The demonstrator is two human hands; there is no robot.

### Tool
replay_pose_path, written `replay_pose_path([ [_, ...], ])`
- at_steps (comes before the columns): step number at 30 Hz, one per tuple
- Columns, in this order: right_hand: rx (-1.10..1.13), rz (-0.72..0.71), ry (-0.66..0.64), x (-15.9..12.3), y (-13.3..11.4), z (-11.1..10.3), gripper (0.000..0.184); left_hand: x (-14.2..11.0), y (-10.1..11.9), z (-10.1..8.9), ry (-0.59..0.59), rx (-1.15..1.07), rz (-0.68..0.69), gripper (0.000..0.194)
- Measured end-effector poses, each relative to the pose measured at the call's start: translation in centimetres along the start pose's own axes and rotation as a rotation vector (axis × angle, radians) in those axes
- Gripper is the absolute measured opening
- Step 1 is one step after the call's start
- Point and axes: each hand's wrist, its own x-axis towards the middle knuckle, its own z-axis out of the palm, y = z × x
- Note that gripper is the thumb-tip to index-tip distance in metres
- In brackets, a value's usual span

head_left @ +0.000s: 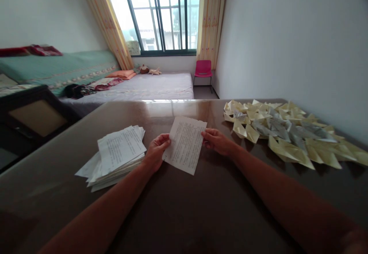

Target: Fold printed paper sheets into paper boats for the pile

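A printed sheet of paper (pixel 185 144) is held up over the brown table, tilted a little, with lines of text facing me. My left hand (pixel 157 150) pinches its left edge between thumb and fingers. At the upper right edge, my right hand (pixel 214 139) grips the same sheet, fingers curled behind it. Left of my left hand lies an uneven stack of printed sheets (pixel 122 150). Many folded paper pieces (pixel 281 131), mostly cream with some grey printed ones, are spread to the right of my right hand.
The glossy brown table (pixel 184 215) fills the foreground. Beyond it stand a bed (pixel 169 85) and a pink chair (pixel 203 69) below a window. A dark wooden cabinet (pixel 37 119) is at the left, and a white wall (pixel 287 47) runs along the right.
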Motion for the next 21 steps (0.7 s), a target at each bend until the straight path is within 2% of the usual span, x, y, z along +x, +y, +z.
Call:
replay_pose_path([
  [6,-0.11,-0.008,0.172,0.03,0.15,-0.77,0.037,-0.47,0.73,0.13,-0.088,-0.05,-0.121,0.033],
  [12,-0.204,0.012,0.158,-0.11,-0.33,-0.29,0.038,-0.72,0.79,0.14,-0.194,0.001,-0.145,0.033],
  [21,-0.233,-0.025,0.08,-0.55,-0.54,-0.26,0.035,-0.83,0.3,0.3,-0.233,0.037,-0.135,0.029],
])
